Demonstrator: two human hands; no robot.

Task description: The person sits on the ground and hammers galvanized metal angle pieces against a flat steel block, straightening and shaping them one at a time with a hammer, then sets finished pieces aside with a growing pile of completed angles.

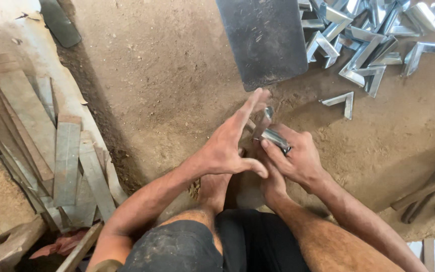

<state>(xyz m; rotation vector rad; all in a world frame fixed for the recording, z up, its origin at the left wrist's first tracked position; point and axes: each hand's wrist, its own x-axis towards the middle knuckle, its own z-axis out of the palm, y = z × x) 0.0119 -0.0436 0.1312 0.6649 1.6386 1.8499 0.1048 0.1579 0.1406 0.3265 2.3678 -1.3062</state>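
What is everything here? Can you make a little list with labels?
Place: dirt floor, seen from above
Left hand: open, fingers stretched, pressed against the metal piece
Right hand: gripping a shiny bent metal piece
Top right: pile of shiny metal angle pieces, one lone piece nearer the hands
Top middle: dark flat slab
Left side: flat metal strips lying in a heap
Person: sitting, dark shorts, bare foot under the hands
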